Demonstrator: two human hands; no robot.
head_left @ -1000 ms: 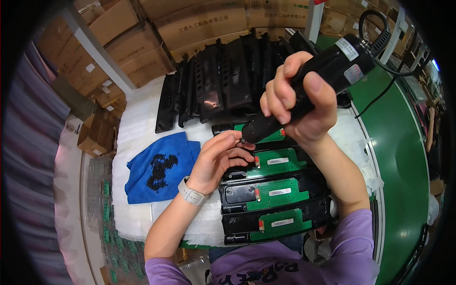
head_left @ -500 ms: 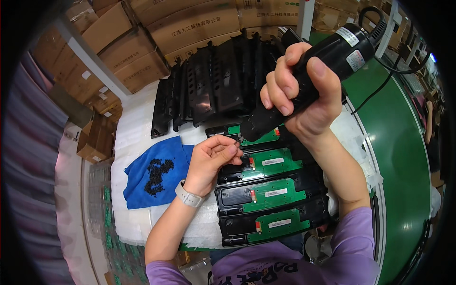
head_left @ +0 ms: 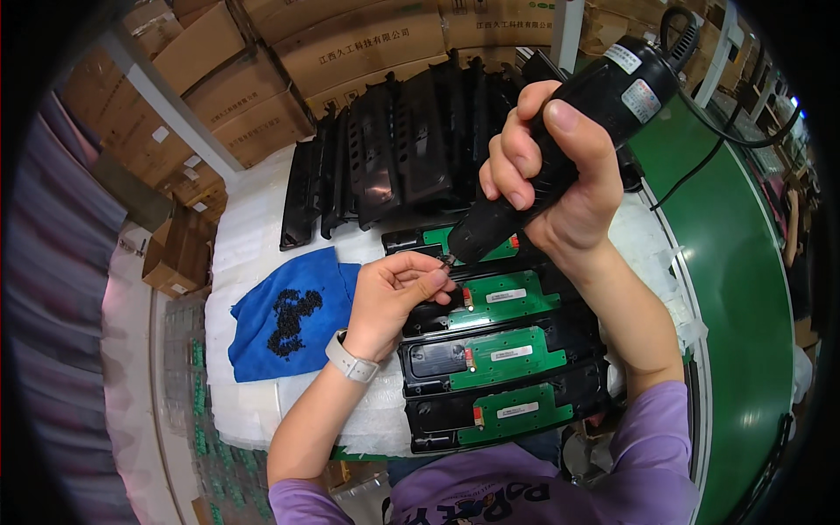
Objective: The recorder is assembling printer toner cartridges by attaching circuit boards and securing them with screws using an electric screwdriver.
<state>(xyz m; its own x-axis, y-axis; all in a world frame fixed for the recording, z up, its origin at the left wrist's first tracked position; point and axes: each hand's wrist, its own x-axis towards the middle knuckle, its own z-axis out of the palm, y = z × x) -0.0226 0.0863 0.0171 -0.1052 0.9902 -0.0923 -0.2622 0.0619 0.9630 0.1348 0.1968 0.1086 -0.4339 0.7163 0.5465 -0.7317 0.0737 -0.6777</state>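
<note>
My right hand [head_left: 573, 166] is wrapped round a black electric screwdriver [head_left: 612, 105], tilted so its nose points down and left. At its tip, the thumb and fingers of my left hand [head_left: 407, 289] pinch what looks like a small screw [head_left: 448, 261], mostly hidden. Under both hands lies the farthest of several black panels fitted with green circuit boards; nearer ones carry a second board [head_left: 490, 296], a third board [head_left: 534, 344] and the nearest board [head_left: 542, 404]. To the left, a heap of tiny black screws [head_left: 291, 324] rests on a blue cloth [head_left: 249, 306].
Black plastic housings [head_left: 376, 166] stand in a row at the table's far side. White foam sheeting [head_left: 254, 210] covers the table. Cardboard boxes [head_left: 367, 52] are stacked behind, beside a metal post [head_left: 175, 96]. The screwdriver's cable [head_left: 691, 175] hangs at the right, above a green floor.
The screwdriver and my right hand have shifted slightly left, its tip now closer to my left fingertips. My left hand has moved a little right, still pinching.
</note>
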